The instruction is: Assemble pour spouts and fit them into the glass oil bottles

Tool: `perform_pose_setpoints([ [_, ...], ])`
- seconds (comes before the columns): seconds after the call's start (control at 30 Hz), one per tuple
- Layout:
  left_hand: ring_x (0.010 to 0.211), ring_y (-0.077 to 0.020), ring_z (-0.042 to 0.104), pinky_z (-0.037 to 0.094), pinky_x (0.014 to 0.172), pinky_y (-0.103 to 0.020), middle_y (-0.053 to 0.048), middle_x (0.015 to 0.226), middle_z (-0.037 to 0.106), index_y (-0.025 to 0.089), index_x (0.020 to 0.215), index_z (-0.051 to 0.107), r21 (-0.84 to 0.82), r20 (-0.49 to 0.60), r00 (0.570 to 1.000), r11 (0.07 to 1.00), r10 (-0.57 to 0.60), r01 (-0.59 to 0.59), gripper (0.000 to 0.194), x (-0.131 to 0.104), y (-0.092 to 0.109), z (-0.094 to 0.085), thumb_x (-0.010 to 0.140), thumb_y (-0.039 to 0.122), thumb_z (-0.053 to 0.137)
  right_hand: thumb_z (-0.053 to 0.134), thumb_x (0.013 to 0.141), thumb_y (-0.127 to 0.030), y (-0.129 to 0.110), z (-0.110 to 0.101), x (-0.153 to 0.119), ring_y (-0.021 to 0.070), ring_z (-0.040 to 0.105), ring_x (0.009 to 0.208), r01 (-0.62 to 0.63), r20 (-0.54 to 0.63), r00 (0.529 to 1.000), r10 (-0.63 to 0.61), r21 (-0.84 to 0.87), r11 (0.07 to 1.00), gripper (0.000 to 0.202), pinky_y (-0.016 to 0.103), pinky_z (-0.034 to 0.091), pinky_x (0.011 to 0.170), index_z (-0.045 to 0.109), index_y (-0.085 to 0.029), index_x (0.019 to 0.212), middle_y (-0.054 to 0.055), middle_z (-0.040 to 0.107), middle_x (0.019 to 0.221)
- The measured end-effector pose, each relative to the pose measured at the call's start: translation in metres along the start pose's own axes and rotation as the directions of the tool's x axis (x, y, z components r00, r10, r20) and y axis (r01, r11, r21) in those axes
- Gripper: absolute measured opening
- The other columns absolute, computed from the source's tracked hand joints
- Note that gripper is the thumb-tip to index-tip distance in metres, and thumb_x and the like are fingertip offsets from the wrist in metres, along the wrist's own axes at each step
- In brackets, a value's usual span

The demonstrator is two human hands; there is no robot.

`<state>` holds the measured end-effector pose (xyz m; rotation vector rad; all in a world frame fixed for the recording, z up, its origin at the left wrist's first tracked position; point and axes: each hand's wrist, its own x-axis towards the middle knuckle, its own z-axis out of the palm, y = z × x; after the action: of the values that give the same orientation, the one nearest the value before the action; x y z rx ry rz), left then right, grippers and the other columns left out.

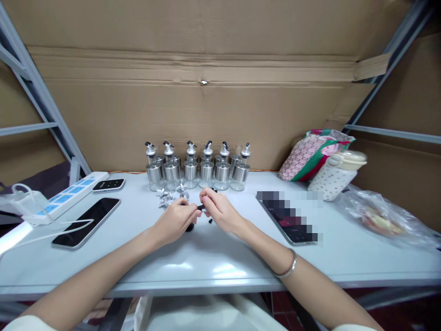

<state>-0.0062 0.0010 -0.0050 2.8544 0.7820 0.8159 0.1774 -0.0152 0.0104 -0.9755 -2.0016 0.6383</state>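
Observation:
My left hand (pixel 177 219) and my right hand (pixel 220 212) meet over the middle of the table. Both are closed in a pinch on a small black part (pixel 200 208), partly hidden by the fingers; its exact kind does not show. Behind my left hand lie several loose grey pourer spouts (pixel 165 196). Under the hands are a round black piece (pixel 189 227) and a tiny black piece (pixel 210 221). Farther back, glass oil bottles (pixel 190 172) with steel sleeves stand upright in rows; those in front carry grey spouts, most with black flaps.
At left are a white power strip (pixel 72 193), a phone (pixel 87 223) with a white cable across it, and a small black-faced device (pixel 108 185). At right lie another phone (pixel 287 220), a dotted bottle (pixel 332 177), a patterned bag (pixel 310 154) and a plastic bag (pixel 386 220). Cardboard (pixel 241 115) walls the back.

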Motion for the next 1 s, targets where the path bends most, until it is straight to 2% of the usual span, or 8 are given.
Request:
perform_pose_setpoints([
  [0.2,0.058,-0.0145,0.049,0.042,0.075,-0.031,0.001,0.064,0.059,0.019,0.075,0.046,0.085,-0.076,0.997,0.996,0.021,-0.014,0.038,0.0010,0.0007,-0.0004,0.100,0.033,0.021,0.030,0.086,-0.021,-0.0017,-0.0006,-0.0008,0.0122,0.044,0.048,-0.035,0.013,0.999,0.034,0.081,0.996,0.010,0.024,0.033,0.052,0.040,-0.022,0.083,-0.006,0.043,0.056],
  [0.3,0.055,-0.0138,0.048,0.043,0.075,-0.031,0.001,0.064,0.058,0.019,0.076,0.047,0.090,-0.072,0.996,0.995,0.047,-0.040,0.036,0.0017,0.0005,-0.0010,0.100,0.031,0.022,0.030,0.084,-0.020,-0.0015,-0.0013,0.0002,0.0123,0.042,0.048,-0.014,0.010,1.000,0.013,0.040,0.999,0.010,0.024,0.033,0.052,0.039,-0.022,0.078,-0.006,0.042,0.055],
  [0.4,0.056,-0.0138,0.049,0.042,0.075,-0.031,0.002,0.063,0.058,0.019,0.078,0.049,0.087,-0.065,0.998,0.996,0.013,-0.007,0.033,0.0021,0.0008,-0.0022,0.099,0.033,0.028,0.031,0.082,-0.021,-0.0003,-0.0008,0.0015,0.0123,0.040,0.049,0.008,-0.001,1.000,-0.008,-0.009,1.000,0.010,0.025,0.031,0.054,0.038,-0.022,0.075,-0.005,0.041,0.056],
  [0.5,0.060,-0.0150,0.052,0.043,0.073,-0.031,0.001,0.066,0.060,0.017,0.089,0.053,0.085,-0.073,0.997,0.996,-0.019,0.025,0.029,0.0023,0.0021,-0.0046,0.097,0.038,0.034,0.032,0.081,-0.021,0.0000,0.0007,0.0016,0.0120,0.038,0.048,-0.006,0.015,1.000,0.006,-0.026,1.000,0.010,0.025,0.029,0.054,0.038,-0.022,0.074,-0.006,0.040,0.054],
  [0.7,0.072,-0.0162,0.057,0.044,0.076,-0.030,-0.004,0.080,0.065,0.017,0.100,0.056,0.068,-0.126,0.992,0.998,0.002,0.006,0.034,0.0020,0.0026,-0.0063,0.099,0.033,0.026,0.033,0.081,-0.021,-0.0017,0.0010,0.0006,0.0121,0.038,0.047,-0.025,0.030,0.999,0.026,-0.039,0.999,0.008,0.025,0.029,0.054,0.038,-0.022,0.074,-0.006,0.040,0.053],
  [0.83,0.071,-0.0139,0.058,0.045,0.076,-0.030,-0.004,0.089,0.065,0.018,0.104,0.055,-0.026,-0.179,0.982,0.998,-0.063,0.059,0.025,0.0002,0.0009,-0.0037,0.097,0.033,0.036,0.035,0.080,-0.020,-0.0009,-0.0002,0.0015,0.0122,0.039,0.049,-0.020,0.035,0.999,0.022,-0.076,0.997,0.006,0.024,0.028,0.054,0.038,-0.022,0.076,-0.006,0.041,0.056],
  [1.0,0.080,-0.0143,0.059,0.046,0.074,-0.026,-0.005,0.089,0.064,0.018,0.099,0.058,-0.222,-0.141,0.990,0.975,-0.028,-0.004,0.024,0.0003,0.0027,-0.0047,0.097,0.029,0.036,0.036,0.080,-0.020,-0.0003,-0.0009,0.0021,0.0119,0.037,0.049,-0.012,0.036,0.999,0.016,-0.115,0.993,0.005,0.024,0.027,0.054,0.038,-0.022,0.077,-0.006,0.042,0.055],
])
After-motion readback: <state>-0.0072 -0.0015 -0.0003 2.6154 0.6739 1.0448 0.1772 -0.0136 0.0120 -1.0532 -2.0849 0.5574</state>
